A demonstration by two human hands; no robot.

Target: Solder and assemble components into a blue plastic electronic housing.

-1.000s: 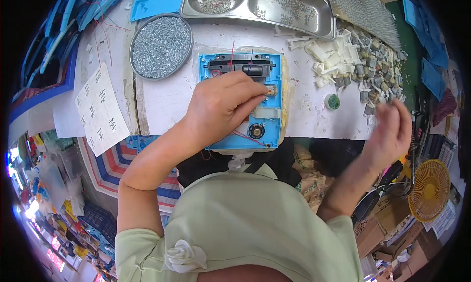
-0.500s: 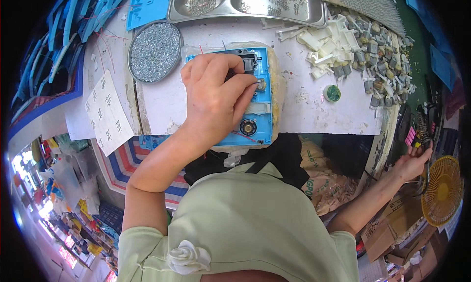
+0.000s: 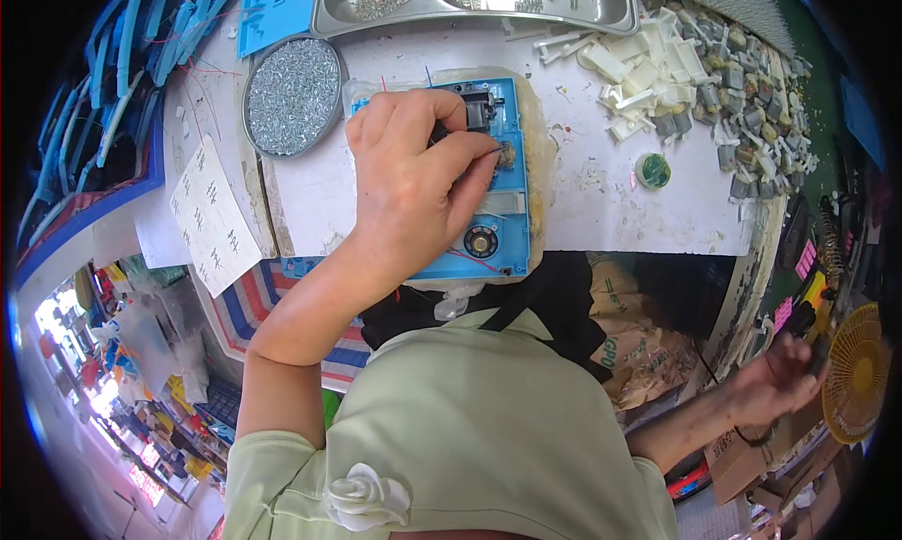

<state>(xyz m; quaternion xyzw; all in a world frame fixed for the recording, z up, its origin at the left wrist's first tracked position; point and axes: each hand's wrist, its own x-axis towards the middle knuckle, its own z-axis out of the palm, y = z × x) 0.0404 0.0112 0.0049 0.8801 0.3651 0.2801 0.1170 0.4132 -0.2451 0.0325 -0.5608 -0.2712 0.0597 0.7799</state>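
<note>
A blue plastic casing (image 3: pixel 508 244) lies on a padded, plastic-wrapped block at the bench's near edge. It carries a black mechanism (image 3: pixel 480 108), a small round speaker (image 3: pixel 481 242) and a pale strip (image 3: pixel 503 203). My left hand (image 3: pixel 409 178) covers much of its left side, thumb and forefinger pinched together beside a small metallic part (image 3: pixel 507 155) on the right. Whatever sits between those fingertips is hidden. Off the bench at the right, my right hand (image 3: pixel 775 385) is smeared by motion, its fingers partly curled beside something dark.
A round dish of small screws (image 3: pixel 294 97) stands left of the casing, near a handwritten sheet (image 3: pixel 215 216). Springs lie in a metal tray (image 3: pixel 451 19) behind. White plastic parts (image 3: pixel 648 66) and grey pieces (image 3: pixel 752 117) heap at right, near a green roll (image 3: pixel 653 170) and yellow basket (image 3: pixel 856 373).
My right hand has dropped lower and come slightly nearer my body, away from the coiled cord at the right. The left hand stays pinched over the casing. The whole view has shifted slightly.
</note>
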